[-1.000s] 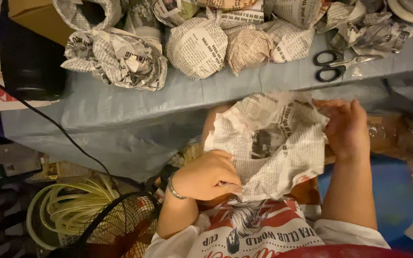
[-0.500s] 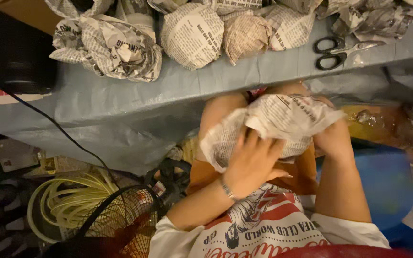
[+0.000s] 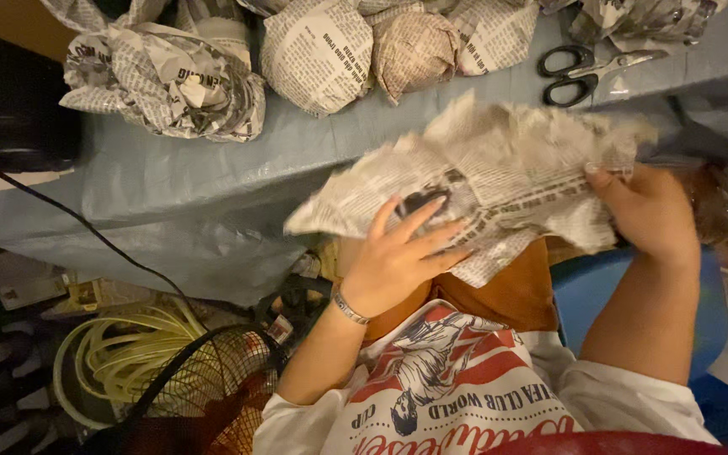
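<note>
The left hand pressed its spread fingers flat against a crumpled sheet of grey newspaper, while the right hand pinched the sheet's far edge. The sheet hung above the lap, just before the grey-covered worktop bearing newspaper-wrapped bundles and black-handled scissors.

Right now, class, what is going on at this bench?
A seated person holds a crumpled sheet of newspaper over their lap. The left hand lies spread flat against the sheet, and the right hand grips its right edge. On the grey table above sits a row of newspaper-wrapped bundles, with black-handled scissors to the right of them. What the sheet covers, if anything, cannot be seen.
</note>
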The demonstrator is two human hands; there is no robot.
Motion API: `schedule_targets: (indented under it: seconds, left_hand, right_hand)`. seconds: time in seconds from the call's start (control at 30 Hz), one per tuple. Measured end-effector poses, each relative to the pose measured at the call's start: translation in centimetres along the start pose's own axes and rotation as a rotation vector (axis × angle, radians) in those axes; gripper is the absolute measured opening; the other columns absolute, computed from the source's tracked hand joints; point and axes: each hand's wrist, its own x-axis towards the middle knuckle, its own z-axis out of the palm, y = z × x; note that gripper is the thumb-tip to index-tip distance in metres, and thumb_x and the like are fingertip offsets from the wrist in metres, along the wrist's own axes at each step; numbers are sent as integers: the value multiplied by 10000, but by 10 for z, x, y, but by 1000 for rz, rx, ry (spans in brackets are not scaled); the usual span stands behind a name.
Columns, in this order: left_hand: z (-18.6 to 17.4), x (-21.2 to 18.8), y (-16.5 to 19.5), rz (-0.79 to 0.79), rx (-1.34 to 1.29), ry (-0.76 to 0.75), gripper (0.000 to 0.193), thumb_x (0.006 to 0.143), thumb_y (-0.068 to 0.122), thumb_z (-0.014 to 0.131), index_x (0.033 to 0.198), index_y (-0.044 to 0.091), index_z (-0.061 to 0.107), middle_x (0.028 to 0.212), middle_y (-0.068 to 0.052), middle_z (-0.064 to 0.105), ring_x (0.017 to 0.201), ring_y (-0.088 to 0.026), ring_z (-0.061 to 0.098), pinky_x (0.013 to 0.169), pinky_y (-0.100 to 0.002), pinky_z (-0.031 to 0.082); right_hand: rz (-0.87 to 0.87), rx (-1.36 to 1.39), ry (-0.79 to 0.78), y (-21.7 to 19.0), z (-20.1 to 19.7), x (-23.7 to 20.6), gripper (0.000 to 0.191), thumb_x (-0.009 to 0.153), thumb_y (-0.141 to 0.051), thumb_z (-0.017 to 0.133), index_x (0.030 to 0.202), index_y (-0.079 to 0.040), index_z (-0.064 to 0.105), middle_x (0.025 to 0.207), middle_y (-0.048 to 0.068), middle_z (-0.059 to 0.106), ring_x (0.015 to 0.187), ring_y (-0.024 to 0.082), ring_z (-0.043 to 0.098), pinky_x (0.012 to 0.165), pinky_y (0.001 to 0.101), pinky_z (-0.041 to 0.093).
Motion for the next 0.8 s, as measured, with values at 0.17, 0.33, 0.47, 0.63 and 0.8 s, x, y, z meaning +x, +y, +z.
schedule_targets:
  seconds: [0.17,0.33,0.47,0.63,0.8]
  left_hand:
    - [7,-8,0,-40,130,-9,339,975,304,684,1312,321,715,1483,52,579,1439,-223,435,1206,-581,274]
    - [31,-21,-4,-518,116,482,824,870,464,788,1483,78,396,1583,-278,279,1482,-445,266,1205,-640,220]
    - [42,-27,-7,-834,-116,421,823,892,371,775,1515,-2,389,1580,-270,397,1451,-448,393,1213,-568,312]
    - [49,-20,-10,-599,-117,276,788,843,366,769,1450,-20,448,1482,-257,446,1345,-438,421,1135,-532,343]
    - [50,-20,-11,-613,-917,215,694,872,337,748,1414,-13,493,1420,-229,499,1268,-384,469,1078,-495,383]
  right_hand:
    - [166,-112,60,7,-7,9,287,1063,-235,746,1087,50,723,909,42,668,790,124,557,696,332,457]
    - [158,471,175,25,-3,11,270,1027,-209,736,1173,16,711,1071,26,731,879,105,666,755,284,525]
    - [163,804,165,38,6,11,293,1027,-206,701,1207,24,683,1117,73,727,920,152,693,782,312,550]
    - [142,862,42,49,40,-7,273,988,-178,658,1191,3,679,1062,72,710,888,164,668,773,317,537]
    - [-422,286,64,30,60,-59,119,944,-28,695,1034,46,674,969,70,647,947,136,600,858,288,479]
